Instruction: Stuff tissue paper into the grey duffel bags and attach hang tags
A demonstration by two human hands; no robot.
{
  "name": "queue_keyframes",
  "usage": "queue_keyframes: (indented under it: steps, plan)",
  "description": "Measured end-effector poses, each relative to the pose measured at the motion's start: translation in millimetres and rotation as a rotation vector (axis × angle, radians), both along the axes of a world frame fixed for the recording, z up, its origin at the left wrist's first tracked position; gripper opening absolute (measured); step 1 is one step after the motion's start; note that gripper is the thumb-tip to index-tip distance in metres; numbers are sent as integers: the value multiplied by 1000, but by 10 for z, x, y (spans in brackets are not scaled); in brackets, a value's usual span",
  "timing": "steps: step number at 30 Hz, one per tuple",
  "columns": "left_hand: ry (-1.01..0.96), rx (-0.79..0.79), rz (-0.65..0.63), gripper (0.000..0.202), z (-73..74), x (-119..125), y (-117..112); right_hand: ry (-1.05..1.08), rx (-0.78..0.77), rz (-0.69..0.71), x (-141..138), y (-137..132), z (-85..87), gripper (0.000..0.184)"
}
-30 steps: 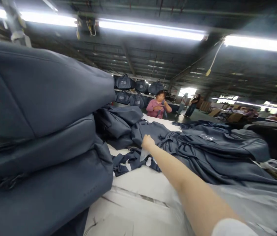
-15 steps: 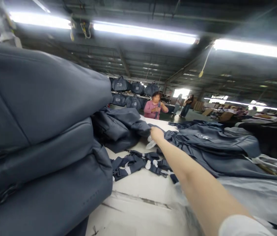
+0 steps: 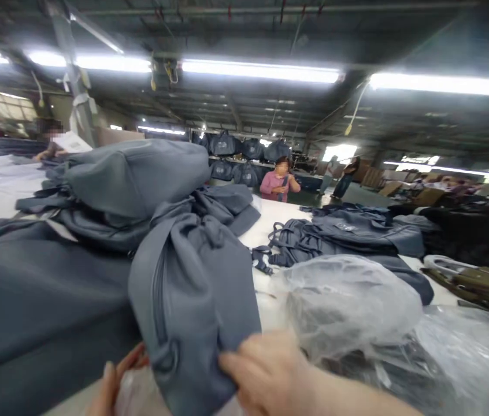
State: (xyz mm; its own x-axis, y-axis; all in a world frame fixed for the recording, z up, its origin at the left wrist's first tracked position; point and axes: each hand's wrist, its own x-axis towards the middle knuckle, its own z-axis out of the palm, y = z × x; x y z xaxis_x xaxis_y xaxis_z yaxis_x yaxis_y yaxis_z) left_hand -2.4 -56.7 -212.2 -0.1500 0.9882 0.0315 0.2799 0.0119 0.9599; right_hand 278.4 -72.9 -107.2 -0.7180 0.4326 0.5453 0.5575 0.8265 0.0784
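A dark grey-blue fabric bag point(image 3: 196, 300) with a curved zip hangs crumpled in front of me. My right hand point(image 3: 266, 370), slightly blurred, is closed on its lower right edge. At the bag's lower left is my left hand point(image 3: 117, 378), thumb raised and fingers apart. Part of that hand is hidden behind the fabric. Some translucent plastic point(image 3: 136, 393) lies against it; whether the hand grips this plastic is unclear. More grey-blue bags point(image 3: 140, 173) are heaped just beyond, and another large one point(image 3: 54, 289) spreads out on the left.
Crumpled clear plastic bags point(image 3: 352, 300) cover the table's near right. Behind them lie dark straps with buckles point(image 3: 264, 257) and flattened grey-blue bags point(image 3: 348, 228). An olive bag point(image 3: 482, 280) sits at the right edge. Across the table, a person in pink point(image 3: 279, 184) holds a dark strip.
My right hand has come back from across the table and now grips a grey-blue bag close to me. My left hand has entered view. The camera has shifted, showing more of the left side.
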Motion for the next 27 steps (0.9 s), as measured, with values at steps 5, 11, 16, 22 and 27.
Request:
queue_keyframes:
  steps: [5,11,16,22,27]
  plan:
    - [-203,-156,52,72,175,1,-162,-332,-419,-79,-432,-886,-1585,16]
    - [123,97,-5,51,567,353,-290,125,-959,-53,-119,-1029,-1198,32]
    - [573,432,-156,44,1231,575,-334,595,-945,-332,268,-775,-518,20]
    - [959,548,-287,46,1597,787,-363,807,-489,-370,359,-652,-159,28]
    - [1098,532,-432,48,1163,765,-748,832,-548,-402,310,-632,-315,44]
